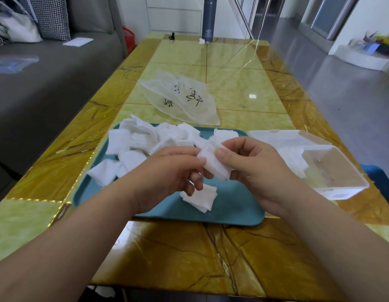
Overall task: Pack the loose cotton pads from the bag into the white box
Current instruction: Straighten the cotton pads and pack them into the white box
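Both hands meet above the middle of a teal tray [232,205], holding 1 small stack of cotton pads [215,163] between them. The right hand [256,171] pinches the stack, its thumb pressed on top and its fingers curled underneath. The left hand [171,171] has its fingers curled, and its thumb and first finger grip the stack's left edge.

A loose pile of pads [139,142] covers the far left part of the tray, some hanging over its left rim. A second small stack [200,198] lies flat on the tray, just below the left hand's fingers.

The white box [332,171] sits on the table [189,258] just beside the tray's right edge. It is open, with its lid [274,136] tipped back on the far side. A few pads [293,156] already lie inside, at its left end.

The see-through bag [184,101], with dark lettering, lies flat and crumpled on the table beyond the tray. A dark blue cylinder [208,18] stands at the table's far end, and a grey sofa [47,83] runs along the left.
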